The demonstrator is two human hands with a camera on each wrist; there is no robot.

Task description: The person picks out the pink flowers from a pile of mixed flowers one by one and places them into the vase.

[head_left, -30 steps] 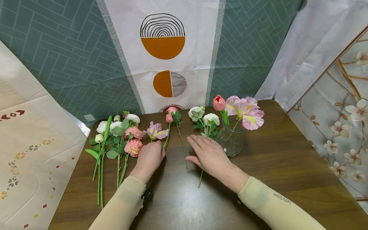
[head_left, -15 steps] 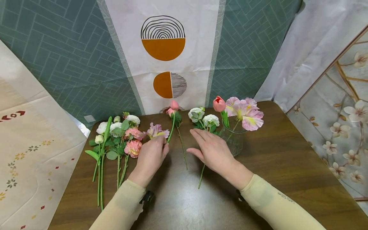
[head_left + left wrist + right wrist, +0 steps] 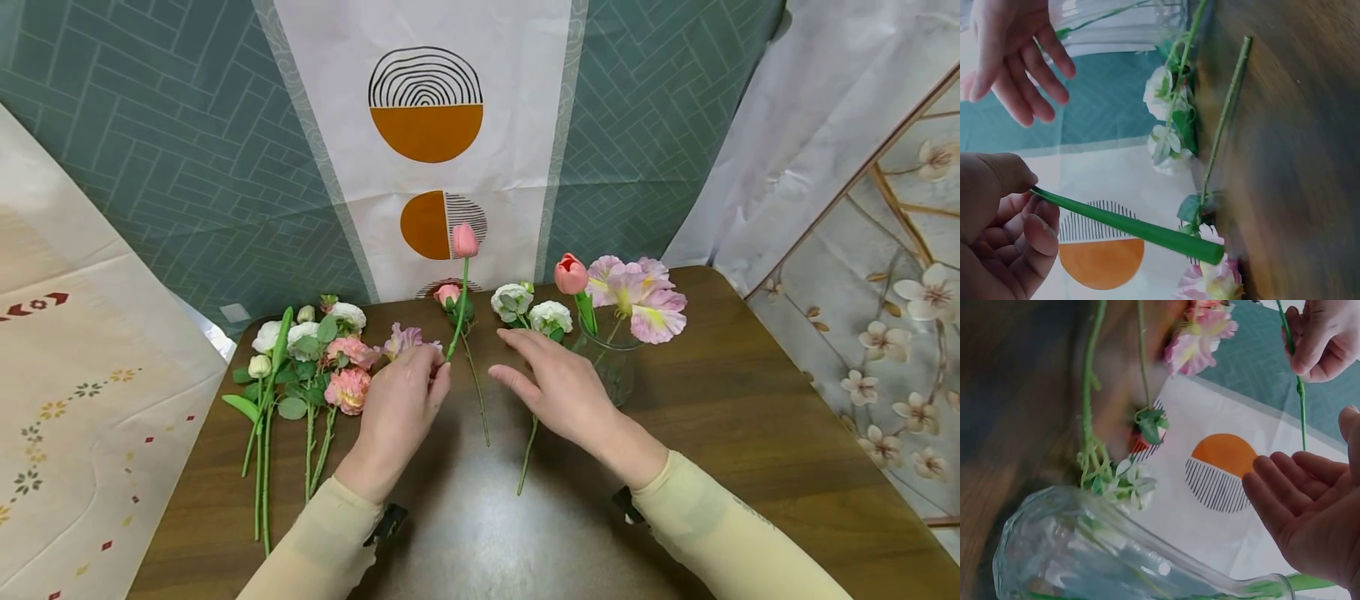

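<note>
My left hand (image 3: 401,408) pinches the stem of a pink tulip (image 3: 465,240), which stands upright above the table. In the left wrist view the lower end of its green stem (image 3: 1129,225) sticks out beyond the fingers. My right hand (image 3: 562,392) holds nothing; its fingers are extended and it hovers just left of a clear glass vase (image 3: 618,379). Inside the vase are another pink tulip (image 3: 572,274) and a large lilac flower (image 3: 637,296). A pink rose (image 3: 447,295) lies between my hands, and white flowers (image 3: 551,315) lie beyond the right one.
On the left of the wooden table (image 3: 712,467) lie several stems: white flowers (image 3: 303,340), a white bud (image 3: 259,366) and pink-orange blooms (image 3: 348,390). A lilac flower (image 3: 405,339) lies just beyond my left hand. A patterned cloth (image 3: 525,125) hangs behind the table.
My left hand has lifted the pink tulip off the table, moving it up and slightly right. My right hand has shifted a little to the right, fingers still extended.
</note>
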